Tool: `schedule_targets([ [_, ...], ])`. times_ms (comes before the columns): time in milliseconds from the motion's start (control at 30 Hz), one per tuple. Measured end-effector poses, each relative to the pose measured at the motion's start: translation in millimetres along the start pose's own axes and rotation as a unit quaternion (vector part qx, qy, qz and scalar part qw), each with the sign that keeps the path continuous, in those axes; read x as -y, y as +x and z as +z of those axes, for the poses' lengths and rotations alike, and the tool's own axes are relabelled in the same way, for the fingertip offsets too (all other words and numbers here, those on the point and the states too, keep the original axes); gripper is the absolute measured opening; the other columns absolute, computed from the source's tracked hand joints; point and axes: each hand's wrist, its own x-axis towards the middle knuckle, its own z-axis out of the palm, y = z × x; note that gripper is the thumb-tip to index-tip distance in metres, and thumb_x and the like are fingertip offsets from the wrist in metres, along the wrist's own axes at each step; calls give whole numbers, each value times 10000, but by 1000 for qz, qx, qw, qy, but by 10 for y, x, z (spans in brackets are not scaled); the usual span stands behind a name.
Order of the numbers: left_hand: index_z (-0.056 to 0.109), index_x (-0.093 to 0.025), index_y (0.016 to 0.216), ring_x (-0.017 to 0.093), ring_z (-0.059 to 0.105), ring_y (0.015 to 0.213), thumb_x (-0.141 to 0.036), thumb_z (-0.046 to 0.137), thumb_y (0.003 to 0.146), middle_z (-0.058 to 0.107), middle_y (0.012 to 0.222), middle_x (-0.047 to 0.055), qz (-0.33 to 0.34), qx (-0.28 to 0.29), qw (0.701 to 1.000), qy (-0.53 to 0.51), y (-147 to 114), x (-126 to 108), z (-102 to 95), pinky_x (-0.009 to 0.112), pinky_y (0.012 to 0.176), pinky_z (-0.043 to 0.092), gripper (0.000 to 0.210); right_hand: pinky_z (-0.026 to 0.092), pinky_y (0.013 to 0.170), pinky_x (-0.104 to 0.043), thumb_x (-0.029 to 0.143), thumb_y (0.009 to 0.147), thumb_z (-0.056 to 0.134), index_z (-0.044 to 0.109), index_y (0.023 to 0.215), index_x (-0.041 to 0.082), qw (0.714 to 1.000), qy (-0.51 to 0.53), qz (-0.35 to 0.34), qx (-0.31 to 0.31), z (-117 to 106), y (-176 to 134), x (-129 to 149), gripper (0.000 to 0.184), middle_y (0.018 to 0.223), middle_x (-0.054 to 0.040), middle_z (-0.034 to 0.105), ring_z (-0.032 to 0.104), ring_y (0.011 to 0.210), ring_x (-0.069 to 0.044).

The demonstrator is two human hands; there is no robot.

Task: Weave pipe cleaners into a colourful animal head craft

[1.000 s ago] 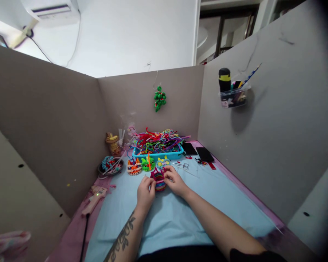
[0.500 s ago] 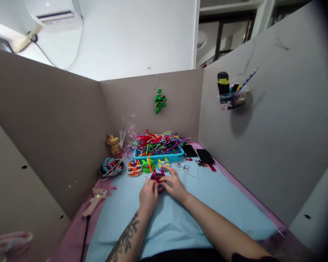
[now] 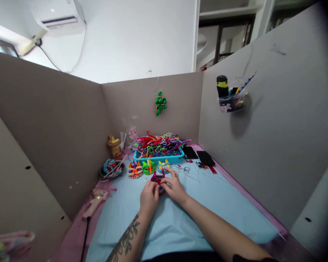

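Between my hands, low over the blue cloth [image 3: 207, 211], is a magenta and multicoloured pipe-cleaner piece [image 3: 155, 178] with two loops standing up at its top. My left hand [image 3: 149, 195] pinches its near left side. My right hand [image 3: 175, 187] pinches it from the right with thumb and forefinger, the other fingers reaching over it. The fingers hide much of its middle. Just beyond stand finished-looking fuzzy animal heads: an orange and cream one [image 3: 135, 170], a green one [image 3: 149, 167] and a pale blue and yellow one [image 3: 163, 165].
Behind them a blue tray [image 3: 158, 160] overflows with pipe cleaners [image 3: 160, 143]. Scissors [image 3: 183, 169] and two black phones [image 3: 205, 158] lie to the right. At left are a dark bowl [image 3: 117, 174] and a pink glue gun [image 3: 95, 203]. Grey partitions [image 3: 153, 83] enclose the table.
The whole view has shifted slightly as the head moved. Both hands keep their pinch on the magenta piece, with only slight finger movement.
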Motion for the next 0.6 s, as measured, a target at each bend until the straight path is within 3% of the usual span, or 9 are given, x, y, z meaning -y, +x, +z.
schedule_targets([
  [367, 552, -196, 769, 162, 542, 708, -239, 382, 857, 563, 755, 35, 4, 23, 1000, -10, -6, 49, -18, 264, 649, 422, 196, 286, 1028, -421, 136, 712, 576, 639, 689, 190, 997, 38, 57, 25, 54, -20, 17, 86, 1288, -89, 388, 335, 1238, -260],
  [600, 521, -194, 747, 160, 546, 717, -220, 360, 863, 565, 759, 35, 9, 22, 1000, -18, -8, 73, 21, 262, 650, 421, 200, 300, 1025, -422, 128, 715, 563, 615, 676, 195, 998, 56, 40, 8, 111, -46, 25, 93, 1279, -77, 415, 363, 1216, -253],
])
